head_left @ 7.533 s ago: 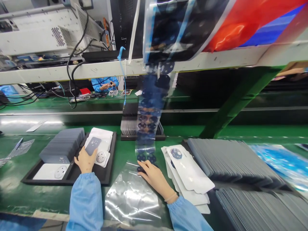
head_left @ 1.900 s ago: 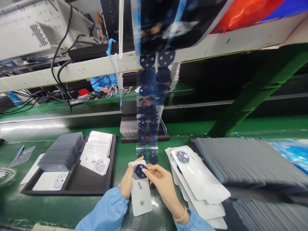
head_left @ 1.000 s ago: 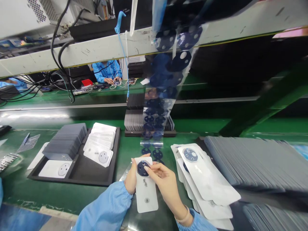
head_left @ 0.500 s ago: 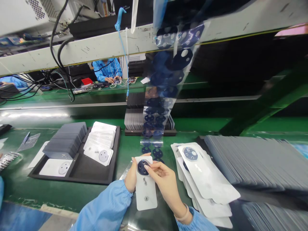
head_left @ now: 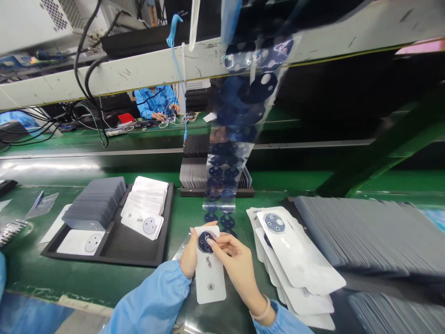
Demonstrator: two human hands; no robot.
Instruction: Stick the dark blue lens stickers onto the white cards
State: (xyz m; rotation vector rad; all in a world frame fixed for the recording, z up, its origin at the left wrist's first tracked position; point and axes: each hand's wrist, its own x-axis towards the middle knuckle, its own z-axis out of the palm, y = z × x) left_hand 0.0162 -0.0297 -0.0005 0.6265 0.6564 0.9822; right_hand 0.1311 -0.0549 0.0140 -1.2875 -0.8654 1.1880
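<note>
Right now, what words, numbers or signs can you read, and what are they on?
None can be read.
White panel being held: dark marks and a round mark, too small to read.
Top panel of the white pile on the right: pale marks, too blurred.
Patterned sheet at far left: too fine to make out.

the print (head_left: 208, 262) on the white panel (head_left: 211, 276) cannot be read

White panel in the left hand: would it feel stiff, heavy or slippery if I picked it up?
The white panel is probably fairly stiff: it shows no visible sag with the left hand gripping its upper part. It looks thin, so likely light for its size. The similar panels piled at right look smooth, so it may be a bit slippery.
</note>
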